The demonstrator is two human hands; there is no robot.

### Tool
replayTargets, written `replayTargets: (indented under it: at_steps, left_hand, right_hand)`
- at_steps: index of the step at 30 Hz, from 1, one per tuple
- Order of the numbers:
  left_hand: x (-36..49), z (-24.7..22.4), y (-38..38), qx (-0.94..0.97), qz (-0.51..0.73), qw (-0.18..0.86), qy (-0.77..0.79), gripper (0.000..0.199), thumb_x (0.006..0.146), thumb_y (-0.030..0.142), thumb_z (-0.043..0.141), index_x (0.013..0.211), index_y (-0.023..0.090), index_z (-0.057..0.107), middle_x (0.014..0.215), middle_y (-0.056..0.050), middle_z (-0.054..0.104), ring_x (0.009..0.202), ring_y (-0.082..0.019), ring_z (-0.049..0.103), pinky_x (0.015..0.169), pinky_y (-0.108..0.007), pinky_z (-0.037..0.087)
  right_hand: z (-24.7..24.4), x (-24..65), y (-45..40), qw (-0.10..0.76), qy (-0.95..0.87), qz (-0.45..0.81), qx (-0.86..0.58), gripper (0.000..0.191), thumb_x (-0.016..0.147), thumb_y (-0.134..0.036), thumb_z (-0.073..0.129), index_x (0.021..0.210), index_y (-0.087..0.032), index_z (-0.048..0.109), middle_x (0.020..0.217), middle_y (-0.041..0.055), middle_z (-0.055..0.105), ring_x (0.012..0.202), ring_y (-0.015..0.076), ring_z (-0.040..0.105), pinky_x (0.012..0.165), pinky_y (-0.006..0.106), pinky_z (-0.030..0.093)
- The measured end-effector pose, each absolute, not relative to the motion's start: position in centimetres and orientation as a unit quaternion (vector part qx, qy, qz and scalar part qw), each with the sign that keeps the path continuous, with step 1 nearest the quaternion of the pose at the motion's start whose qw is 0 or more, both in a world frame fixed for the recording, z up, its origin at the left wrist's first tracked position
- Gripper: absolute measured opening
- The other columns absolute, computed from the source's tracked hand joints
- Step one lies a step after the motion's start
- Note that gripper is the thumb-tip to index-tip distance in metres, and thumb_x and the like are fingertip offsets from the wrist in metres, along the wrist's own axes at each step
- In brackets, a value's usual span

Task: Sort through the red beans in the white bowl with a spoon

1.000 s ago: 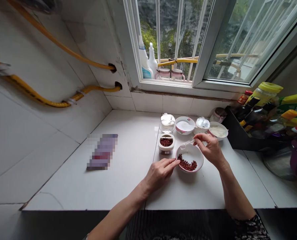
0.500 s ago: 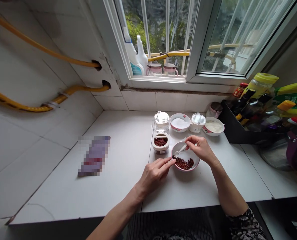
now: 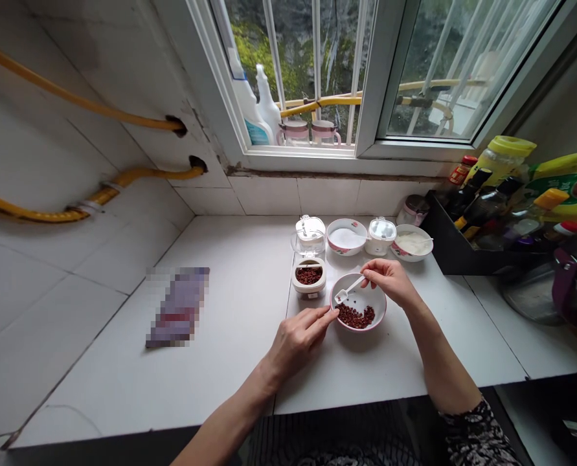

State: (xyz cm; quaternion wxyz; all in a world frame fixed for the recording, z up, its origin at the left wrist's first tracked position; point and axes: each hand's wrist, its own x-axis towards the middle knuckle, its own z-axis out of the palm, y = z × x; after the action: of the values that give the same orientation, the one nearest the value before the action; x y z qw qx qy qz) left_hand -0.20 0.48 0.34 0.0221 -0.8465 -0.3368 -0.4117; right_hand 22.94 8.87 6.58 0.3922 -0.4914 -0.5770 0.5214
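Note:
A small white spoon (image 3: 349, 289) is pinched in my right hand (image 3: 388, 281), its scoop over the left part of a pink-rimmed white bowl (image 3: 376, 299). Dark red peppercorn-like bits (image 3: 356, 316) lie in the lower part of the bowl. My left hand (image 3: 302, 336) rests on the counter with its fingertips pressed together against the bowl's left rim. Just left of the bowl stands an open square jar (image 3: 309, 285) filled with the same red bits, its clear lid tipped back.
Behind stand a lidded white jar (image 3: 310, 234), a bowl of white grains (image 3: 347, 237), another lidded jar (image 3: 380, 236) and a bowl of pale stuff (image 3: 412, 243). A black box (image 3: 456, 255) of bottles is at right, a blurred packet (image 3: 179, 307) at left.
The spoon has shifted slightly left and up within the bowl, and more of its scoop shows above the red bits. The whole view has moved a little. My left hand stays at the rim.

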Motion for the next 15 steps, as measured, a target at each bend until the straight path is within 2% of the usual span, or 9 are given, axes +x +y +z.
replayTargets:
  at_steps: [4,9,12,15]
  left_hand:
    - [-0.2,0.4,0.5,-0.847,-0.410,0.022,-0.336,0.033,0.095,0.007,0.048,0.124,0.018,0.062,0.106,-0.009,0.073,0.089,-0.016,0.071,0.074,-0.026,0.059]
    - [-0.2,0.3,0.5,-0.848,-0.412,0.020,-0.333,0.032,0.096,0.007,0.048,0.123,0.016,0.062,0.105,-0.009,0.073,0.088,-0.017,0.070,0.072,-0.027,0.059]
    - [-0.1,0.2,0.5,-0.847,-0.413,0.017,-0.334,0.032,0.096,0.007,0.049,0.123,0.016,0.062,0.106,-0.009,0.073,0.089,-0.017,0.070,0.074,-0.027,0.060]
    - [-0.1,0.0,0.5,-0.848,-0.411,0.015,-0.335,0.033,0.096,0.007,0.049,0.124,0.016,0.061,0.107,-0.009,0.073,0.090,-0.017,0.070,0.074,-0.027,0.060]
  right_hand:
    - [6.7,22.8,9.0,0.419,-0.565,0.518,-0.487,0.024,0.066,-0.039,0.074,0.072,-0.017,0.067,0.056,0.0028,0.068,0.054,0.0152,0.061,0.053,0.027,0.043]
    - [7.1,21.1,8.9,0.508,-0.560,0.459,-0.467,0.026,0.073,-0.042,0.072,0.079,-0.018,0.066,0.066,0.0049,0.072,0.063,0.0182,0.067,0.056,0.029,0.048]
    - [7.5,19.4,8.3,0.547,-0.597,0.379,-0.449,0.018,0.084,-0.037,0.065,0.085,-0.019,0.065,0.075,0.0053,0.074,0.069,0.0193,0.070,0.062,0.030,0.051]
    - [7.4,18.0,7.6,0.544,-0.690,0.237,-0.414,0.011,0.092,-0.027,0.058,0.091,-0.020,0.066,0.080,0.0056,0.075,0.074,0.0195,0.069,0.073,0.034,0.052]
